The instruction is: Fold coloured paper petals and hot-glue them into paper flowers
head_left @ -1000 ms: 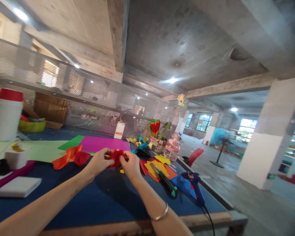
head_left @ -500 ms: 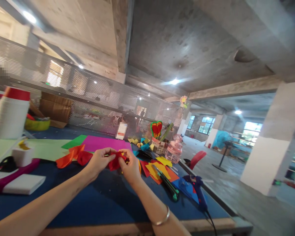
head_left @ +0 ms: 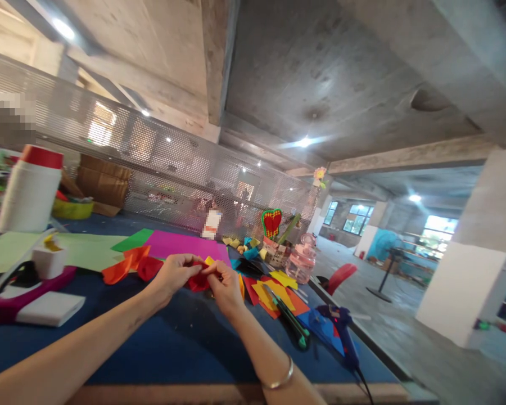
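Between my two hands is a piece of red paper [head_left: 199, 283], its far side partly covered by fingers. My left hand [head_left: 177, 278] pinches its left edge with thumb and fingertips. Closed on the opposite edge is my right hand [head_left: 224, 286], just above the blue table. To the left of my hands lie curled orange paper [head_left: 126, 264] and a red curled paper piece [head_left: 149, 269]. A sheet of purple paper [head_left: 181, 246] is spread behind them. Yellow paper pieces [head_left: 274, 295] lie right of my right hand.
A green-and-black utility knife [head_left: 293, 322] and a blue glue gun [head_left: 343, 332] with a cable lie at right. Behind them stands a pink bottle [head_left: 301, 261]. At left are a white power bank-like box [head_left: 53, 308], a purple power strip [head_left: 63, 277] and a white bottle with red cap [head_left: 31, 191].
The view has shifted slightly, so the table things appear a little further right. My fingers have closed in over the red paper, and less of it shows. Both hands still hold it.
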The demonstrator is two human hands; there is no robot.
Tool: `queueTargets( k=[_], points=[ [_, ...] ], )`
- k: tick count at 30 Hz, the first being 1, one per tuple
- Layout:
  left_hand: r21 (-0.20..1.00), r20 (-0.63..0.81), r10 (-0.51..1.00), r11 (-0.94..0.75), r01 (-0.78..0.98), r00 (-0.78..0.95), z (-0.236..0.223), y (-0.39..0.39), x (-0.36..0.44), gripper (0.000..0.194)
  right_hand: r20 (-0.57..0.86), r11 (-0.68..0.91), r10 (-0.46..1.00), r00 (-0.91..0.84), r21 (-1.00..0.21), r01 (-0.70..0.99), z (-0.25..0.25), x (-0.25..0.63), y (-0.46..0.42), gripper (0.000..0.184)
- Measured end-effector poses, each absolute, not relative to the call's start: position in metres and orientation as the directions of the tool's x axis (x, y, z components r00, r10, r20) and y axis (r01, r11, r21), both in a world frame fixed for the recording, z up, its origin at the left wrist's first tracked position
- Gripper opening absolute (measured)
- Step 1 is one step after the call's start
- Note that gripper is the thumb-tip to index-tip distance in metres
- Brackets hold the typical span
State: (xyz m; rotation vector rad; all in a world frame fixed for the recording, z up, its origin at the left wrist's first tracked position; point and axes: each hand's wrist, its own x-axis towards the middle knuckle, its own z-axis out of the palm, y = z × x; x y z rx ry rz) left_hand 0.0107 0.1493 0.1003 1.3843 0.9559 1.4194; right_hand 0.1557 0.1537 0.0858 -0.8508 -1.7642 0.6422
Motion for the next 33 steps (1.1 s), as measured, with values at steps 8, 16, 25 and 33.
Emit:
queueTargets(
  k=[8,16,25,33],
  points=[
    [0.903,0.430,0.903,-0.430,0.003,-0.008,0.099,0.154,0.010,0.020,0.680,0.676,0.720,-0.136,-0.644,0.358,0.092,0.155,0.145,0.023],
    [0.895,0.446,0.895,-0.445,0.028,-0.020,0.095,0.156,0.009,0.019,0.722,0.735,0.654,-0.225,-0.536,0.415,0.088,0.158,0.151,0.013],
    [0.727,0.589,0.807,-0.546,0.417,0.029,0.092,0.153,0.006,0.019,0.375,0.386,0.913,-0.157,-0.921,0.044,0.097,0.158,0.151,0.021],
    [0.541,0.708,0.698,-0.637,0.549,0.112,0.093,0.147,0.004,0.016,0.249,0.288,0.921,-0.300,-0.953,0.095,0.095,0.170,0.160,0.030]
  ],
)
